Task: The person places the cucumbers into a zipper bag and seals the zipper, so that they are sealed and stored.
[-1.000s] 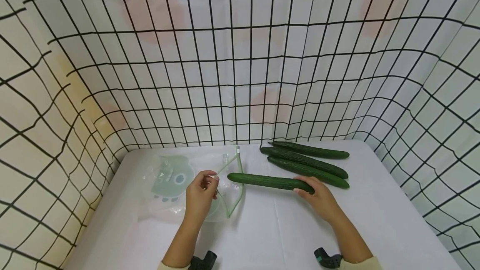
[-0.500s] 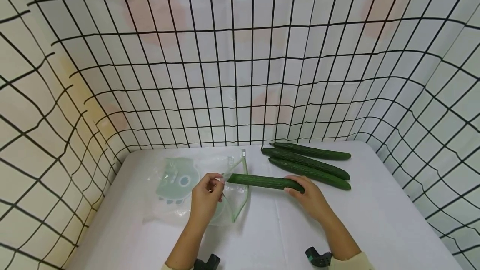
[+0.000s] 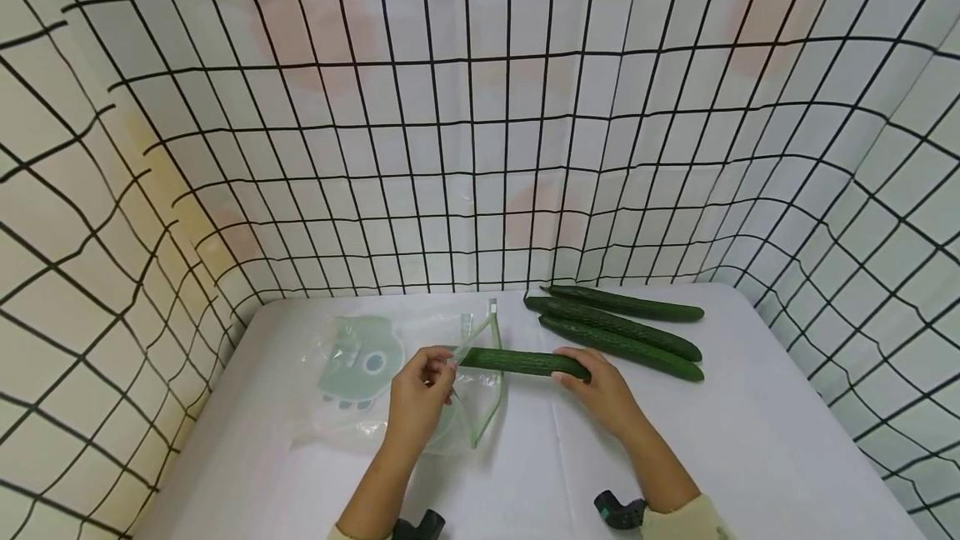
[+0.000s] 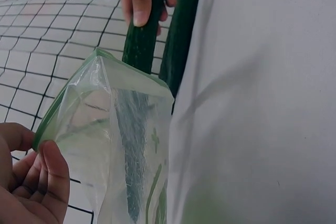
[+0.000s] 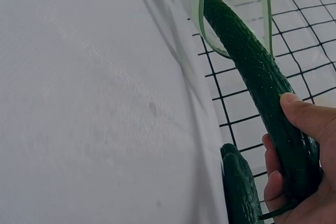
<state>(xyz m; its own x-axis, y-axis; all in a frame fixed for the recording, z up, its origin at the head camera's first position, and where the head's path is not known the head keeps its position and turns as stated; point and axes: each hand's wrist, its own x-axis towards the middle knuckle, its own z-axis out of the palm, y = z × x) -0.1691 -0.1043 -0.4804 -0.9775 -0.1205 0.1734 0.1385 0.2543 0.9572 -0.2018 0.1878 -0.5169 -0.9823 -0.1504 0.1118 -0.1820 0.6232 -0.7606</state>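
Note:
My right hand (image 3: 600, 386) grips a long dark green cucumber (image 3: 517, 362) near its stem end. The cucumber's other end lies inside the mouth of a clear zip bag (image 4: 139, 145) with a green rim. In the left wrist view its front part shows through the plastic. My left hand (image 3: 420, 390) pinches the bag's green rim (image 4: 50, 116) between thumb and finger, and the mouth is spread apart. The right wrist view shows my thumb (image 5: 304, 114) along the cucumber, with the fingers curled under it.
Several more cucumbers (image 3: 622, 344) lie side by side at the back right of the white table (image 3: 540, 473). The bag's printed body (image 3: 360, 365) lies flat to the left. A black wire grid (image 3: 480, 148) stands around the back and sides.
My right hand has moved left, and the cucumber's front end has gone from outside the bag's mouth to inside it. My left hand keeps its pinch on the rim and has shifted slightly right.

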